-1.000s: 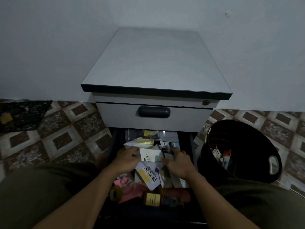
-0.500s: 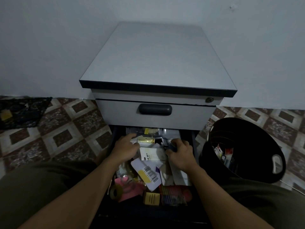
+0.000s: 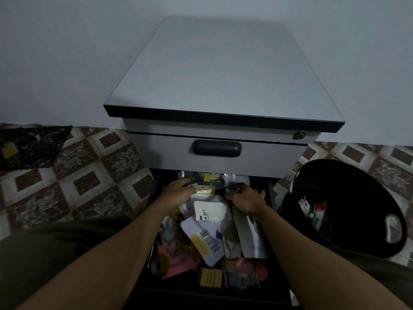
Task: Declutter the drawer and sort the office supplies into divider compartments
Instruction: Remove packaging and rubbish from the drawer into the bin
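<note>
Both grips curl at the back of the open dark drawer (image 3: pixel 212 297), the left hand (image 3: pixel 178 191) against a flat pale yellow packet (image 3: pixel 203 189), the right hand (image 3: pixel 247 199) over something thin and dark; clamped or not, I cannot tell. They have crept there from mid-drawer within a second, leaving the white barcoded card (image 3: pixel 202 239) and other clutter unsorted toward the drawer's front.
</note>
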`<move>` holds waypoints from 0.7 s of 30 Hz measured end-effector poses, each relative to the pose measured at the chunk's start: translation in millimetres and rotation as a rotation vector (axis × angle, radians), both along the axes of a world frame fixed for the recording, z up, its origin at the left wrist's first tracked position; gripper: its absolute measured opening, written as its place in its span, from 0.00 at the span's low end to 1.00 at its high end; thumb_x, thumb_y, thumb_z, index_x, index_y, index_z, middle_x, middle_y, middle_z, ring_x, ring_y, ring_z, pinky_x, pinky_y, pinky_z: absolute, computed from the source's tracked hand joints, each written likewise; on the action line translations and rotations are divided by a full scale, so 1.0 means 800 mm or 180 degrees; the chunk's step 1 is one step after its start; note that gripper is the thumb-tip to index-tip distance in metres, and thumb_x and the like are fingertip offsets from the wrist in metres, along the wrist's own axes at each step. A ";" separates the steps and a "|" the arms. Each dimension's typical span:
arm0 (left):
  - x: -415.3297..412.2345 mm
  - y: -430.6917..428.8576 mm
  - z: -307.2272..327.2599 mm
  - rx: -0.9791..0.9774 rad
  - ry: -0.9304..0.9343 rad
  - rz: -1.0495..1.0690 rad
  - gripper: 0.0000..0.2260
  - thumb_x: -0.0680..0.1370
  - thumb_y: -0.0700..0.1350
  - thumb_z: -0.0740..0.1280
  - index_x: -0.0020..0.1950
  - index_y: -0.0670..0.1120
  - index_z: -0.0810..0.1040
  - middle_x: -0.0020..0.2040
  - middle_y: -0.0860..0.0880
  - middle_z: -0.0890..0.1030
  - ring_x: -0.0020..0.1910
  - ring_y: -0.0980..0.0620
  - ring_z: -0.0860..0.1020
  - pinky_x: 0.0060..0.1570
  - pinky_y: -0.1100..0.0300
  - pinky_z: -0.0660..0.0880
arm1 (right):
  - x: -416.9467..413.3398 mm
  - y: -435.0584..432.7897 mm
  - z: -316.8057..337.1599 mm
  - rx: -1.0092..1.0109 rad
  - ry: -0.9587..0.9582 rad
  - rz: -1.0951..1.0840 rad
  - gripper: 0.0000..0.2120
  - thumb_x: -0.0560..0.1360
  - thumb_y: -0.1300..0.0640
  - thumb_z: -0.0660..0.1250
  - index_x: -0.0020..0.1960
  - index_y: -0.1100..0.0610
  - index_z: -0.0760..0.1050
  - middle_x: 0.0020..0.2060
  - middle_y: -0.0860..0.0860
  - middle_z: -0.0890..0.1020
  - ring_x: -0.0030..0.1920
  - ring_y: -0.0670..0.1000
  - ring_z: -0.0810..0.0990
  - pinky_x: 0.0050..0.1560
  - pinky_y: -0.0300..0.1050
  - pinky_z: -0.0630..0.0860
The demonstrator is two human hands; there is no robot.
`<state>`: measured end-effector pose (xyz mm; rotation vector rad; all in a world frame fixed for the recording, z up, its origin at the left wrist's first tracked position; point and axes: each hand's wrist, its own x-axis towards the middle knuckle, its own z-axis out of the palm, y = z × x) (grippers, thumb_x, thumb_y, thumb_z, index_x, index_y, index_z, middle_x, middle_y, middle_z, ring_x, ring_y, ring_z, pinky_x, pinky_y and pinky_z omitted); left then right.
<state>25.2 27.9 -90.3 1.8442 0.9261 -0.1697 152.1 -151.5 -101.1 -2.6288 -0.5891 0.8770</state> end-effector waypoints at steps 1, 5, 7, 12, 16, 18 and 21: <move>-0.001 0.000 -0.001 0.0007 -0.0037 0.0025 0.17 0.79 0.47 0.67 0.68 0.50 0.76 0.61 0.50 0.75 0.56 0.53 0.71 0.51 0.61 0.68 | 0.001 0.001 0.000 -0.0057 -0.0005 0.0012 0.28 0.79 0.38 0.57 0.74 0.51 0.65 0.74 0.56 0.67 0.75 0.60 0.60 0.75 0.59 0.47; -0.009 0.001 0.000 0.0060 -0.0259 0.0134 0.02 0.78 0.46 0.68 0.48 0.52 0.80 0.50 0.53 0.78 0.47 0.57 0.75 0.45 0.62 0.70 | 0.000 0.002 0.005 0.0126 0.0004 -0.0307 0.29 0.76 0.39 0.59 0.70 0.56 0.72 0.71 0.58 0.71 0.73 0.60 0.62 0.74 0.57 0.50; -0.011 0.001 0.006 0.0028 -0.0408 0.0298 0.07 0.78 0.45 0.68 0.56 0.51 0.80 0.51 0.54 0.79 0.50 0.56 0.76 0.46 0.62 0.71 | -0.004 0.000 0.011 0.0488 0.0075 -0.0545 0.25 0.73 0.44 0.62 0.63 0.57 0.78 0.66 0.58 0.75 0.69 0.61 0.66 0.73 0.57 0.54; -0.016 -0.007 0.022 -0.0346 -0.0745 0.1018 0.05 0.77 0.39 0.66 0.44 0.47 0.80 0.42 0.49 0.80 0.43 0.50 0.77 0.41 0.59 0.71 | -0.028 -0.019 0.021 0.1956 0.0551 -0.1667 0.07 0.71 0.56 0.64 0.42 0.54 0.81 0.47 0.57 0.83 0.50 0.60 0.79 0.55 0.54 0.76; -0.028 -0.014 0.033 -0.0772 -0.0794 0.1605 0.04 0.76 0.40 0.69 0.42 0.41 0.82 0.39 0.45 0.80 0.36 0.51 0.76 0.34 0.61 0.70 | -0.040 -0.030 0.021 0.2392 0.0400 -0.2141 0.11 0.79 0.60 0.64 0.54 0.67 0.80 0.47 0.63 0.83 0.51 0.62 0.81 0.56 0.56 0.77; -0.037 -0.024 0.037 -0.0739 -0.0756 0.1561 0.03 0.74 0.37 0.69 0.41 0.40 0.82 0.37 0.44 0.80 0.32 0.52 0.74 0.28 0.63 0.68 | -0.049 -0.034 0.023 0.2387 0.0074 -0.2174 0.15 0.79 0.58 0.65 0.47 0.73 0.77 0.36 0.66 0.80 0.39 0.62 0.80 0.43 0.52 0.76; -0.051 -0.042 0.044 -0.0665 -0.0601 0.1336 0.09 0.74 0.33 0.69 0.53 0.40 0.77 0.42 0.41 0.80 0.33 0.52 0.75 0.20 0.67 0.67 | -0.061 -0.043 0.018 0.1960 -0.0066 -0.2079 0.14 0.75 0.57 0.69 0.35 0.66 0.78 0.27 0.54 0.76 0.32 0.54 0.76 0.37 0.49 0.73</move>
